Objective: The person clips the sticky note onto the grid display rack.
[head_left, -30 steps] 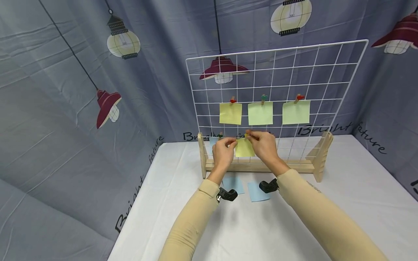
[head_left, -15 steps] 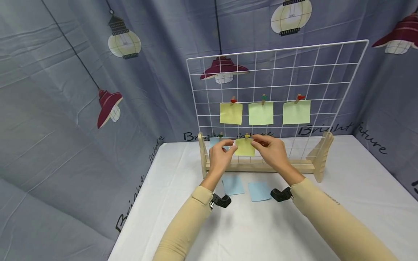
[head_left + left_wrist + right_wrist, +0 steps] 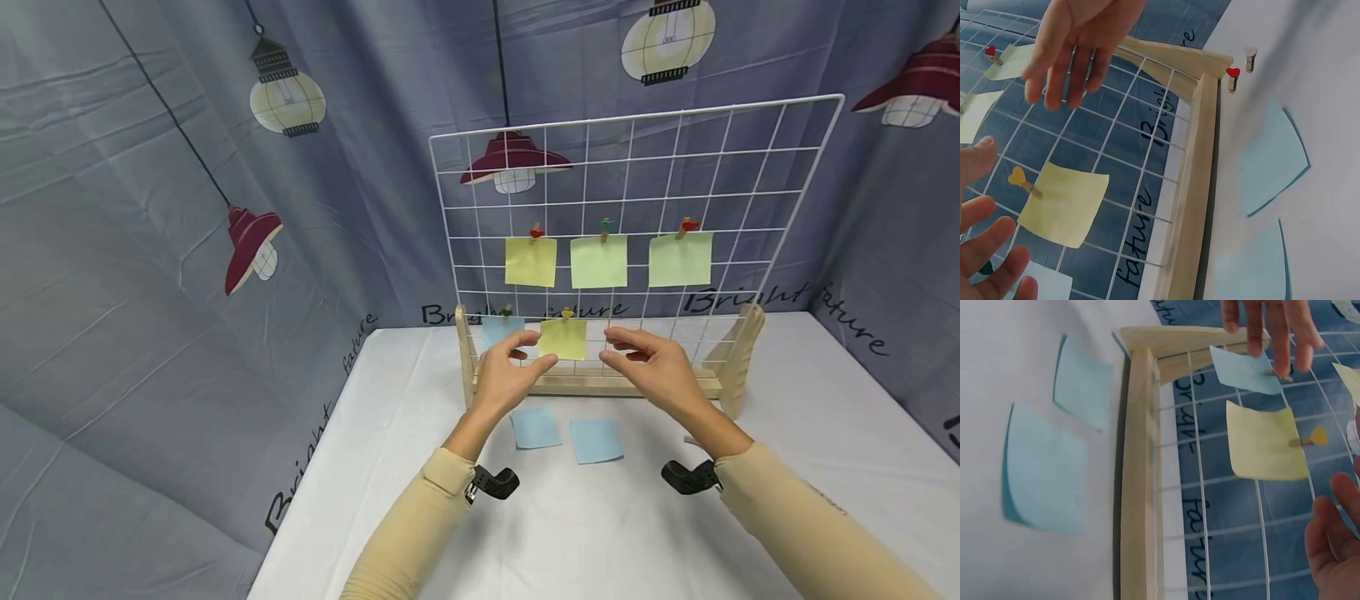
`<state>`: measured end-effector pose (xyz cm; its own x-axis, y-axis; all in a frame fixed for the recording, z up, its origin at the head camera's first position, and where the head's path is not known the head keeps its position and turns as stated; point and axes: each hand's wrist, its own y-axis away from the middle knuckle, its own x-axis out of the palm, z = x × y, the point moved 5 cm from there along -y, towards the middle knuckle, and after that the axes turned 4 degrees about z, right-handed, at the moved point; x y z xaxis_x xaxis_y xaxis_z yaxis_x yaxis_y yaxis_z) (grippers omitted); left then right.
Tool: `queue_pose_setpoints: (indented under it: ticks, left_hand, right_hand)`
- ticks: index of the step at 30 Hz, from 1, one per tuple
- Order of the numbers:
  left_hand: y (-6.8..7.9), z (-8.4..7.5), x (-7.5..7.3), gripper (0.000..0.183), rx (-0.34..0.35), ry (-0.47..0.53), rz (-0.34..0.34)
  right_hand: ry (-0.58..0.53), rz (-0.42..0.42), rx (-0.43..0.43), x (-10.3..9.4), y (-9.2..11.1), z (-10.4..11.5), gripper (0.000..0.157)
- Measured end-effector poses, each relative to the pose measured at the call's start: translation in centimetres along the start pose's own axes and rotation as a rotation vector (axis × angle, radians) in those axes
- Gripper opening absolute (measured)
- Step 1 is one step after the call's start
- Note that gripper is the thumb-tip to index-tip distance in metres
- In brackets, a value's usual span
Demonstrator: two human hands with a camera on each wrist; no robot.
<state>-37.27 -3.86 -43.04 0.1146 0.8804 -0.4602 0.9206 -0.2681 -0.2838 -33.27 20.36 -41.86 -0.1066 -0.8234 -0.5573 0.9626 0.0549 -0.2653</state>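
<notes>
My left hand (image 3: 506,375) and right hand (image 3: 654,373) hover in front of a white wire grid (image 3: 622,200), fingers parted and holding nothing. Between them hangs a yellow sticky note (image 3: 562,340), fixed to a grid wire by a small clothespin with a yellow heart (image 3: 1017,175). Left of it hangs a blue sticky note (image 3: 1247,370) under a green-topped clothespin, partly behind my left hand in the head view. Above, a yellow note (image 3: 530,262) and two pale green notes, the middle one (image 3: 598,262) and the right one (image 3: 679,259), hang from heart clothespins.
Two blue sticky notes, left (image 3: 536,427) and right (image 3: 596,441), lie on the white tablecloth (image 3: 570,533). A red-heart clothespin (image 3: 1232,79) and a white-topped one (image 3: 1250,59) lie near the grid's wooden base (image 3: 585,385). A patterned curtain (image 3: 360,208) stands behind.
My right hand has let go of the yellow-heart clothespin and moved right and down. The left hand has drawn back slightly and its fingers have spread. The yellow note stays hanging.
</notes>
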Motion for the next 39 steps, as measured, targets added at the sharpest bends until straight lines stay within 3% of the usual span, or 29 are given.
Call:
queue_pose_setpoints:
  ticks: [12,20,29,39]
  left_hand:
    - [2.4,1.1,-1.4,0.059,-0.024,-0.04,0.121]
    - [3.6,1.6,-2.4,0.059,-0.009,-0.056,0.11]
    - [4.7,2.9,-3.7,0.059,-0.019,-0.026,0.071]
    - [4.9,5.2,-3.1,0.059,-0.056,-0.011,0.054]
  right_hand:
    - [0.062,0.089,0.042,-2.2,3.5,-1.5,0.062]
    - [0.058,0.044,-0.026,-3.9,5.6,-2.8,0.056]
    - [0.067,0.016,0.035,-5.5,7.3,-4.8,0.055]
    - [0.071,0.014,0.065,-5.4,7.7,-5.8,0.057]
